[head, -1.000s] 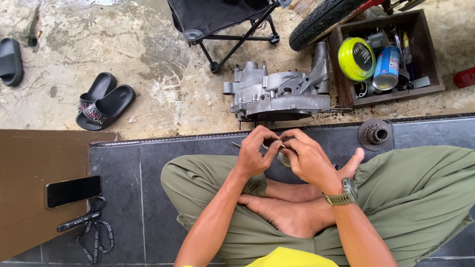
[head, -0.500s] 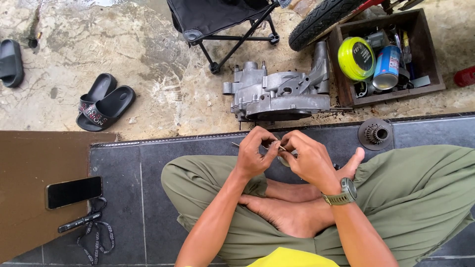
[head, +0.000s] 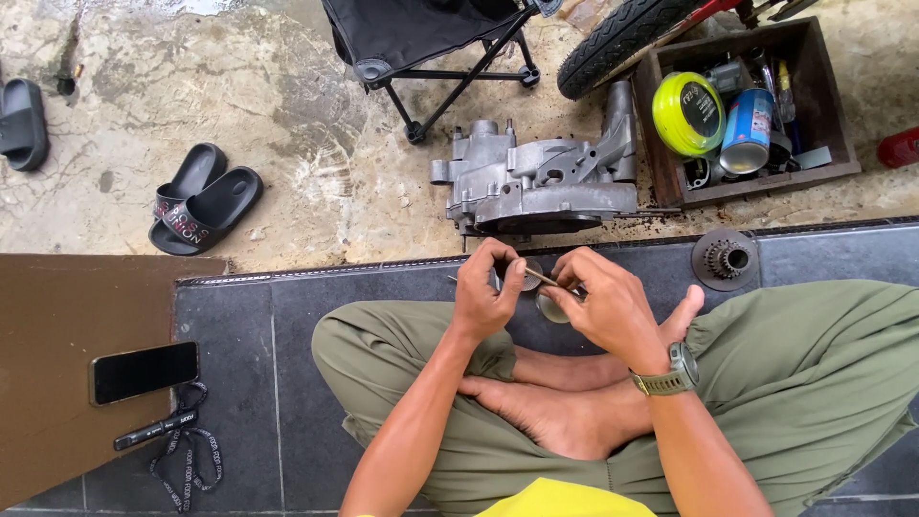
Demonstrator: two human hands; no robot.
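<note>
I sit cross-legged on dark tiles. My left hand (head: 485,292) pinches a small round metal part (head: 528,278) and one end of a thin metal rod (head: 546,279). My right hand (head: 605,304) holds a second rounded metal piece (head: 552,306) and steadies the rod's other end. Both hands meet just above my bare feet, fingertips almost touching. In front of them, on the concrete, lies a grey metal engine case (head: 541,182).
A wooden box (head: 836,163) with a yellow tin, a spray can and tools stands at the upper right, next to a tyre (head: 622,38). A toothed gear (head: 726,258) lies on the tiles. Phone (head: 144,371), lanyard, sandals (head: 201,198) and a folding chair (head: 421,38) are to the left.
My hands have shifted slightly, with the fingers re-gripping the small parts and the thin rod now showing between them. Nothing else has moved.
</note>
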